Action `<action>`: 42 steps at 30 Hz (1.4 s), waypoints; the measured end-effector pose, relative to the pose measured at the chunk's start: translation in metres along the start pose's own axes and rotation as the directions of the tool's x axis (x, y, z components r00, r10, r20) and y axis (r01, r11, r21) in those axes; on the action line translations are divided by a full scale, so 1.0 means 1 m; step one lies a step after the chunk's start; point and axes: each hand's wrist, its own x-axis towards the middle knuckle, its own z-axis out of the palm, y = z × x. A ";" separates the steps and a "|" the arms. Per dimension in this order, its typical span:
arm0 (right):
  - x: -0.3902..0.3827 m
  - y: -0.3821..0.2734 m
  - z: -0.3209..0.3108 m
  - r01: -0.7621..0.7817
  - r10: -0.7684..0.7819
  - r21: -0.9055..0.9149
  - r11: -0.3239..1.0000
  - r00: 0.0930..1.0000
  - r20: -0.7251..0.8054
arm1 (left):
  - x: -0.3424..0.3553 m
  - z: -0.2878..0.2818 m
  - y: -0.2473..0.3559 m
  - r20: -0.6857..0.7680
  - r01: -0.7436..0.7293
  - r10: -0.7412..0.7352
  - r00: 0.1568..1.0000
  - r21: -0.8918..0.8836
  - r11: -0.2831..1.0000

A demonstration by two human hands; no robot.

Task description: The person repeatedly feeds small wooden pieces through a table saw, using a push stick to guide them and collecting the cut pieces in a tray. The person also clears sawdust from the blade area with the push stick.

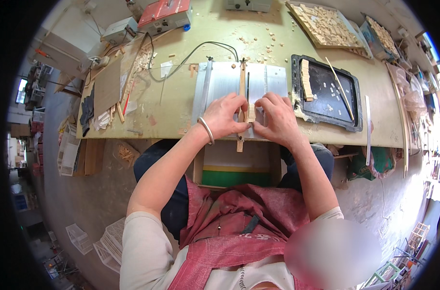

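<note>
At the near edge of a silver metal plate (pixel 224 79), my left hand (pixel 223 116) and my right hand (pixel 279 121) face each other with bent fingers. Between their fingertips is a short row of small pale wooden blocks (pixel 252 114), gripped from both sides; the fingers partly cover it. Beside the left fingertips, a narrow wooden strip (pixel 242 79) runs along the plate. A thin dark slot (pixel 248 84) lies just right of that strip, in line with the blocks. Where the slot continues under my hands is hidden.
Right of the plate, a black tray (pixel 353 96) holds a row of wooden blocks (pixel 306 79), small white pieces and a thin stick (pixel 339 87). A board heaped with wooden pieces (pixel 326 24) stands far right. A black cable (pixel 191 52) crosses the table toward a red machine (pixel 166 14). Below sits an open drawer (pixel 237 178).
</note>
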 end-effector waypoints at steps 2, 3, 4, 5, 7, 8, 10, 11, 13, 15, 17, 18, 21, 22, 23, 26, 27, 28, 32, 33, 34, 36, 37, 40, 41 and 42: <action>0.000 -0.001 -0.001 -0.003 0.003 0.001 1.000 1.000 -0.001 | -0.001 0.001 -0.001 -0.004 0.006 -0.006 1.000 -0.011 1.000; 0.000 -0.001 0.000 -0.005 0.005 0.000 1.000 1.000 -0.002 | -0.001 0.002 -0.002 -0.006 0.008 -0.009 1.000 -0.016 1.000; -0.001 0.000 0.001 -0.007 0.007 -0.002 1.000 1.000 -0.002 | -0.001 0.002 -0.001 -0.008 0.015 -0.015 1.000 -0.016 1.000; 0.000 0.001 0.001 -0.008 0.008 -0.003 1.000 1.000 -0.003 | -0.001 0.002 0.000 -0.011 0.021 -0.021 1.000 -0.017 1.000; -0.001 0.001 0.002 -0.011 0.010 -0.010 1.000 1.000 -0.010 | -0.001 0.001 0.002 -0.008 0.037 -0.037 0.999 -0.014 0.999; -0.001 0.001 0.002 -0.012 0.012 -0.013 1.000 1.000 -0.014 | -0.001 0.000 0.002 -0.001 0.047 -0.047 0.999 -0.011 0.999; 0.001 -0.001 0.001 -0.004 0.004 -0.009 1.000 1.000 -0.011 | 0.000 0.000 0.003 0.008 0.060 -0.060 0.998 -0.006 0.998; 0.001 -0.001 0.000 -0.001 0.001 -0.008 1.000 1.000 -0.009 | 0.000 -0.001 0.003 0.011 0.063 -0.063 0.998 -0.005 0.998; 0.001 -0.002 -0.001 -0.032 0.032 -0.015 0.999 0.999 0.028 | 0.000 -0.001 0.004 0.019 0.066 -0.066 0.998 0.002 0.998; 0.001 -0.002 -0.001 -0.038 0.039 -0.024 0.999 0.999 0.030 | 0.000 -0.001 0.004 0.027 0.066 -0.066 0.997 0.014 0.998; -0.001 0.000 -0.001 -0.021 0.021 -0.032 0.999 1.000 -0.002 | 0.000 -0.001 0.004 0.024 0.056 -0.057 0.998 0.014 0.998; -0.002 0.001 -0.001 -0.022 0.022 -0.033 0.999 1.000 -0.005 | 0.000 -0.001 0.003 0.023 0.051 -0.052 0.998 0.014 0.999; -0.004 0.004 -0.002 -0.032 0.032 -0.030 0.999 0.999 -0.012 | 0.000 -0.002 0.006 0.017 0.049 -0.049 0.999 0.004 0.999; -0.004 0.005 -0.003 -0.040 0.039 -0.027 0.999 0.999 -0.014 | -0.001 -0.001 0.004 0.019 0.020 -0.020 1.000 0.001 1.000; -0.004 0.005 -0.002 -0.044 0.043 -0.022 0.999 0.999 -0.016 | -0.002 0.001 0.000 0.020 -0.006 0.006 1.000 -0.001 1.000; -0.003 0.003 -0.004 -0.046 0.046 -0.020 0.999 0.999 -0.013 | -0.008 0.004 -0.011 0.090 -0.060 0.075 0.993 -0.157 0.986; -0.003 0.003 -0.006 -0.041 0.041 -0.021 0.999 0.999 -0.013 | -0.009 0.003 -0.013 0.123 -0.070 0.101 0.987 -0.235 0.970; -0.003 0.002 -0.006 -0.035 0.035 -0.021 0.999 0.999 -0.013 | -0.011 0.001 -0.014 0.140 -0.006 0.053 0.989 -0.317 0.948; -0.003 -0.004 0.002 0.001 -0.002 0.028 1.000 1.000 0.019 | -0.015 -0.005 -0.006 0.049 0.062 -0.050 0.998 -0.304 0.950; -0.003 -0.006 0.004 -0.002 0.001 0.032 0.999 1.000 0.019 | -0.016 -0.005 -0.005 -0.022 0.039 -0.045 0.999 -0.213 0.976; -0.002 -0.007 0.005 -0.005 0.004 0.036 0.999 1.000 0.018 | -0.016 -0.005 -0.003 -0.031 0.039 -0.045 0.999 -0.179 0.983; -0.002 -0.008 0.008 0.000 0.000 0.036 0.999 1.000 0.007 | -0.016 -0.005 0.003 -0.050 0.038 -0.044 0.998 -0.107 0.993; -0.003 -0.007 0.010 0.005 -0.005 0.033 0.999 1.000 -0.003 | -0.015 -0.003 0.003 -0.057 0.044 -0.049 0.997 -0.083 0.996; -0.006 -0.007 0.014 0.004 -0.003 0.043 0.999 1.000 -0.024 | -0.013 0.003 0.001 -0.082 0.042 -0.044 0.996 -0.023 0.999; -0.007 -0.008 0.015 0.000 0.001 0.052 0.999 1.000 -0.028 | -0.013 0.005 0.001 -0.090 0.032 -0.033 0.995 -0.010 0.999; -0.008 -0.008 0.015 0.005 -0.003 0.046 0.999 0.999 -0.038 | -0.012 0.006 0.001 -0.098 0.023 -0.022 0.995 0.003 1.000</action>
